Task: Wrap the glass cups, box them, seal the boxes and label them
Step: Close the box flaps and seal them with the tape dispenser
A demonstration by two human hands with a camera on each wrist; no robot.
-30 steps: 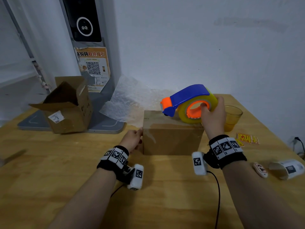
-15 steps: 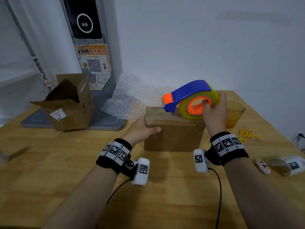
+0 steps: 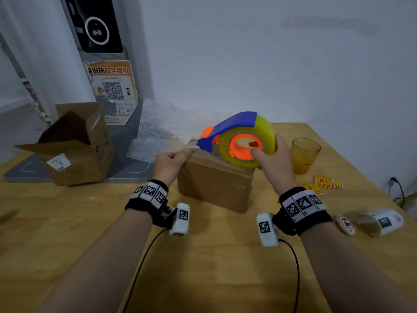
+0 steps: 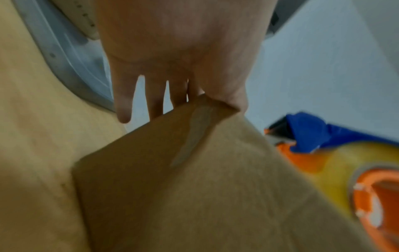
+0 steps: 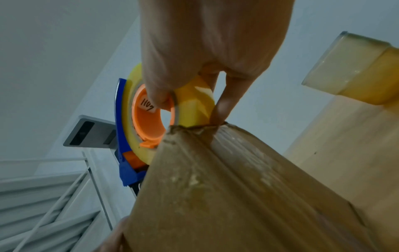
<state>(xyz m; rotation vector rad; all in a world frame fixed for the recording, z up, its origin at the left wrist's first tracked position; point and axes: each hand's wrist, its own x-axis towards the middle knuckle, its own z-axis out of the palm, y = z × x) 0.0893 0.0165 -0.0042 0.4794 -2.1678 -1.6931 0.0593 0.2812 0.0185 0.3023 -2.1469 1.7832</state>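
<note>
The closed cardboard box (image 3: 214,184) is sitting mid-table (image 3: 203,256). The right hand (image 3: 274,159) is gripping the tape dispenser (image 3: 239,138) on its top, thumb in the orange core. The left hand (image 3: 169,162) is pinching the tape end (image 3: 189,149) at the box's left edge. An amber glass cup (image 3: 304,154) is standing just right.

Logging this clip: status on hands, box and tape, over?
Right hand grips tape dispenser on closed box. Left hand pinches tape end at the box's left top edge. Nothing blocking the box top.
</note>
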